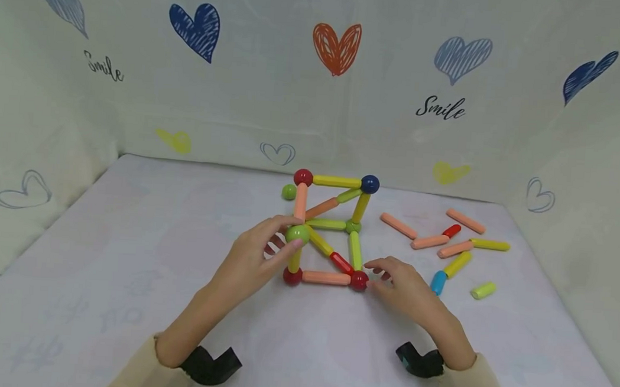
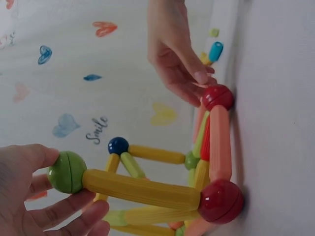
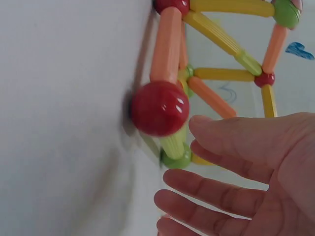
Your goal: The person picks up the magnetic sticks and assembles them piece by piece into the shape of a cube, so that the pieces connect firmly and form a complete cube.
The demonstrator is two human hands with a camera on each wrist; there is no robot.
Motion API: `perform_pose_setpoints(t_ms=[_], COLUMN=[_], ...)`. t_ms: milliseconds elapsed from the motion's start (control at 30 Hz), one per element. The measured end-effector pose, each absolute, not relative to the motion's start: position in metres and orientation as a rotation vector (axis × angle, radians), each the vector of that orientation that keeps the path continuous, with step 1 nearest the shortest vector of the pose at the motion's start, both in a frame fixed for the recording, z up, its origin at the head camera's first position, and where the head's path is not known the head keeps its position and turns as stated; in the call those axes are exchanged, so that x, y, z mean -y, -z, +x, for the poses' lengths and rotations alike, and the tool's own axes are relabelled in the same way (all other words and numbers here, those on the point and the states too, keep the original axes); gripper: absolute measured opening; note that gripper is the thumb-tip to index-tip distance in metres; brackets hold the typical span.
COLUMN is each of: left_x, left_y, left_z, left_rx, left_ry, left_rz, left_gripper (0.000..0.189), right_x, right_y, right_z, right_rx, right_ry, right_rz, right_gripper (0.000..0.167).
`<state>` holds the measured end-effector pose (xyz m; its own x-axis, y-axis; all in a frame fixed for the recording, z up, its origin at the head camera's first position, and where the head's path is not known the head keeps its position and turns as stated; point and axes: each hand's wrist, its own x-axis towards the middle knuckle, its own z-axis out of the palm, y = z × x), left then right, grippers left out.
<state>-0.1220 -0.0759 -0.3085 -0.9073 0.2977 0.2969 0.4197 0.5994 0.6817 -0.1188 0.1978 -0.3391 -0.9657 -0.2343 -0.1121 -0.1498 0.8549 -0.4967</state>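
Visibly, the left hand [image 1: 252, 250] pinches a green ball [image 1: 298, 235] between thumb and fingers, so its grip is clamped on that ball. It sits at the upper front left corner of a rod-and-ball frame [image 1: 326, 278], which stands on the white-covered desk [image 1: 175, 303] in front of the person. An upright yellow rod [image 2: 142, 189] joins the green ball to a red ball [image 1: 292, 276] below it, and a peach rod [image 1: 301, 199] runs from the green ball to the upper back red ball [image 1: 303, 178].

Meanwhile, the right hand [image 1: 404, 287] is just beside the lower front right red ball [image 3: 160, 108]; its thumb and fingers are apart with nothing between them. Whether a fingertip touches that ball is hard to tell.

Across the top at the back, a yellow rod [image 1: 337, 181] reaches a dark blue ball [image 1: 370, 184]. Lower down, another green ball [image 1: 353, 226] ends a light green rod [image 1: 356, 251] coming from the front right. A yellow-and-red diagonal [image 1: 341, 262] also meets that front right ball.

To the right of the frame lie loose rods in peach [image 1: 398, 225], yellow [image 1: 490, 245], red [image 1: 452, 230], blue [image 1: 438, 282] and light green [image 1: 483, 290], several of them end to end. One small green ball [image 1: 289, 191] shows left of the frame, towards the back. Both wrists wear black bands [image 1: 211, 366] near beige sleeves [image 1: 147, 373]. Behind, a pale cloth [image 1: 273, 96] carries hearts and the word "Smile".
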Motion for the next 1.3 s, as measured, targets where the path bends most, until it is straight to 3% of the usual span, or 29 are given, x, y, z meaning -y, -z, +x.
perform_pose_setpoints(t_ms=[433,567,1000,1300], left_x=[0.076,0.077,0.078,0.078], left_y=[0.306,0.306,0.305,0.305], left_z=[-0.121,-0.122,-0.123,-0.123], left_rx=[2.685,2.685,2.698,2.688], left_ry=[1.260,1.280,1.310,1.314], left_rz=[-0.576,-0.574,-0.570,-0.573], left_gripper=[0.035,0.035,0.038,0.037], right_x=[-0.277,-0.299,-0.342,-0.346], right_y=[0.317,0.316,0.350,0.363], right_z=[-0.126,-0.126,-0.135,-0.142], right_rx=[-2.990,-2.979,-2.966,-2.972], right_ry=[0.831,0.820,0.815,0.780], right_rz=[-0.153,-0.059,0.046,-0.001], right_gripper=[0.036,0.043,0.034,0.033])
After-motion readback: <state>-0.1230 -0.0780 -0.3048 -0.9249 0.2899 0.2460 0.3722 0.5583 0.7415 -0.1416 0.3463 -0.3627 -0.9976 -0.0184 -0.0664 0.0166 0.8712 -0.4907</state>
